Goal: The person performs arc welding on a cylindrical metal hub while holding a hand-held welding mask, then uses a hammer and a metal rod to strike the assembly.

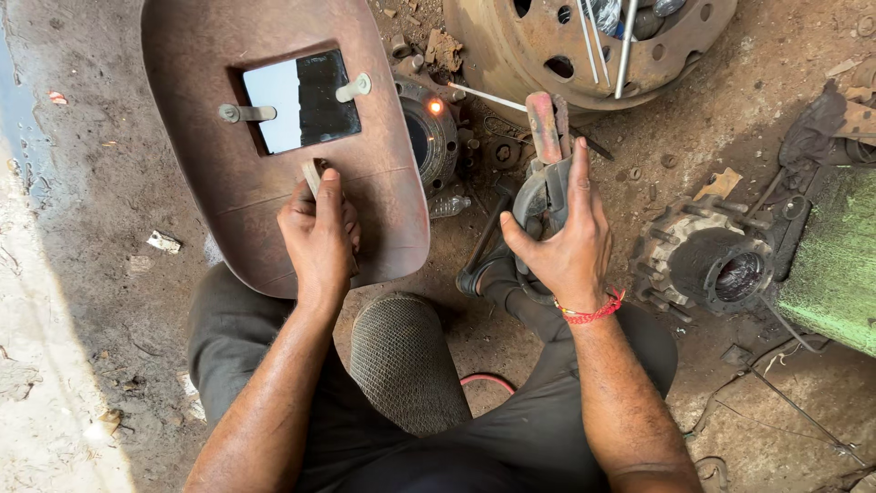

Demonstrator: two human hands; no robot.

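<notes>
Welding shield [228,196]: stiff, light; left hand [318,239] clenched on handle. Electrode holder [546,155]: right hand [566,242] wrapped around grip (rod beyond fingertips, hot).

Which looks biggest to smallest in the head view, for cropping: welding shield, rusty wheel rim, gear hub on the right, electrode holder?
1. welding shield, though nearness to the camera inflates it
2. rusty wheel rim, partly cut off
3. gear hub
4. electrode holder
</notes>
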